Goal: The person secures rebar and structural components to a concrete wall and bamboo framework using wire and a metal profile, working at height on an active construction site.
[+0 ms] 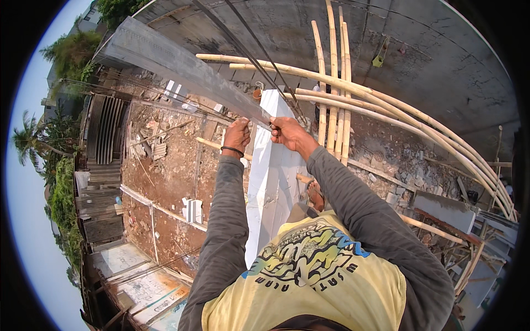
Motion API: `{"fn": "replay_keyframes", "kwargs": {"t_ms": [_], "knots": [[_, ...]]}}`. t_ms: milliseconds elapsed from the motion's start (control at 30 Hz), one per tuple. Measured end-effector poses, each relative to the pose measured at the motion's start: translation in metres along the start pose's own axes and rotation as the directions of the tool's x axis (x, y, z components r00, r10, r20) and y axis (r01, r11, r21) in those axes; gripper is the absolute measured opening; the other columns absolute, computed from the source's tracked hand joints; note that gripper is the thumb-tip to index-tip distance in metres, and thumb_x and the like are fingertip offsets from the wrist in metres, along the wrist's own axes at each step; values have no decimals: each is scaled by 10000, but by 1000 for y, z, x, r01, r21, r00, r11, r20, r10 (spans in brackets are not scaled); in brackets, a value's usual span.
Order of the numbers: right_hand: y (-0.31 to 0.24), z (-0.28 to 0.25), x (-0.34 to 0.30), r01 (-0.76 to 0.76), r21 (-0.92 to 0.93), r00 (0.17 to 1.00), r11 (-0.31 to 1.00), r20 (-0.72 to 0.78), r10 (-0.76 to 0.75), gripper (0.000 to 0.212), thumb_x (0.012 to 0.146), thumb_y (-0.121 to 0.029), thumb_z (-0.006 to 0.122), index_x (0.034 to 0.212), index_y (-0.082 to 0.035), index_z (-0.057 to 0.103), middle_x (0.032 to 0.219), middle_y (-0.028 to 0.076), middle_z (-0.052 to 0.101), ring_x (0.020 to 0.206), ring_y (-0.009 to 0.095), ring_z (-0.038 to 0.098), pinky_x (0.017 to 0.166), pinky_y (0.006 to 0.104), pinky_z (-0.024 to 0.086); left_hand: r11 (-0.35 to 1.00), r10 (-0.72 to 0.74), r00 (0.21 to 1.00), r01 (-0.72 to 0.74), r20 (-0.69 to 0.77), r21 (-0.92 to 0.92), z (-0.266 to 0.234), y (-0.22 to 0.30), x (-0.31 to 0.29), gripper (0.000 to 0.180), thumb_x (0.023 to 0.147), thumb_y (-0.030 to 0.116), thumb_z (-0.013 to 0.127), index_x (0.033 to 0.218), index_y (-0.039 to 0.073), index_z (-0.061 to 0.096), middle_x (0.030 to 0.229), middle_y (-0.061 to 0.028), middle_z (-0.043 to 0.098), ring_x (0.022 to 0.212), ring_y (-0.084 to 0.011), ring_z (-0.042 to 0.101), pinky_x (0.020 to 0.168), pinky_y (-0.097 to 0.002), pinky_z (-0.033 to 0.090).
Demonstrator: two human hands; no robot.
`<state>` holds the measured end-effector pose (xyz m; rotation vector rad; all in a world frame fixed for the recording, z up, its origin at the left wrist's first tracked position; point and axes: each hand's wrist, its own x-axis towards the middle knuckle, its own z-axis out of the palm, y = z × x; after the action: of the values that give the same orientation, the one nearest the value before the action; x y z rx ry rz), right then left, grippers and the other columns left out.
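My left hand [236, 137], with a dark band at the wrist, is closed, its fingers curled beside the narrow lower end of a long grey concrete-like column [182, 66]. On the other side of that end, my right hand [291, 134] is closed in a pinch, thumb and forefinger together. Whatever sits in the fingers of either hand is too small or hidden to make out. Below both hands runs a narrow wall of pale blocks [268, 182], extending toward my body. A bare foot [315, 196] shows to the right of this wall.
Bamboo poles [381, 105] cross at the right, with upright ones [333, 83] among them. Thin dark bars [251, 47] rise near the column. Far below lies rubble-strewn ground [160, 182] with stacked white blocks [193, 211]. A tall grey wall [430, 60] stands behind.
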<state>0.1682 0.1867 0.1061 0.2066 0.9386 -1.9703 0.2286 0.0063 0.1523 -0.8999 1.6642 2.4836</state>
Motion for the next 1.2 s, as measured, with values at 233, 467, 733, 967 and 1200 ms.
{"fn": "replay_keyframes", "kwargs": {"t_ms": [233, 467, 733, 967, 1200], "knots": [[-7, 20, -13, 126, -216, 987, 968, -66, -144, 173, 922, -161, 571, 981, 1, 560, 852, 65, 583, 733, 145, 601, 616, 266, 542, 996, 79, 992, -76, -96, 41, -8, -12, -16, 190, 923, 214, 541, 939, 58, 648, 499, 100, 308, 369, -32, 272, 333, -210, 198], [-15, 15, -7, 125, -195, 978, 973, -141, -154, 163, 913, -105, 537, 1019, 19, 541, 843, 85, 575, 736, 176, 605, 614, 292, 551, 986, 160, 959, -146, -232, 76, 6, -23, -29, 266, 911, 315, 604, 929, 62, 687, 534, 103, 323, 411, -23, 283, 360, -208, 203], [13, 24, -4, 111, -104, 985, 988, -121, -123, 66, 886, -77, 549, 878, -13, 563, 779, 63, 570, 711, 178, 601, 638, 304, 550, 962, 273, 913, -267, -302, 61, -1, -53, -11, 232, 878, 291, 625, 873, 78, 717, 563, 70, 426, 447, -32, 333, 389, -225, 238], [19, 17, -4, 11, -122, 982, 992, -187, -34, 80, 876, -101, 524, 900, -25, 536, 814, 71, 578, 738, 197, 593, 673, 335, 535, 930, 362, 887, -324, -288, 173, 1, -77, 6, 253, 826, 284, 676, 916, 55, 738, 800, -40, 700, 708, -101, 597, 654, -275, 473], [-2, 19, 8, 129, -155, 977, 979, -149, -152, 90, 912, -105, 511, 873, -25, 525, 781, 56, 547, 708, 176, 574, 616, 306, 525, 881, 472, 804, -444, -362, 163, -1, -77, 10, 286, 832, 291, 635, 910, 27, 716, 805, -89, 702, 756, -140, 630, 719, -297, 481]]}}
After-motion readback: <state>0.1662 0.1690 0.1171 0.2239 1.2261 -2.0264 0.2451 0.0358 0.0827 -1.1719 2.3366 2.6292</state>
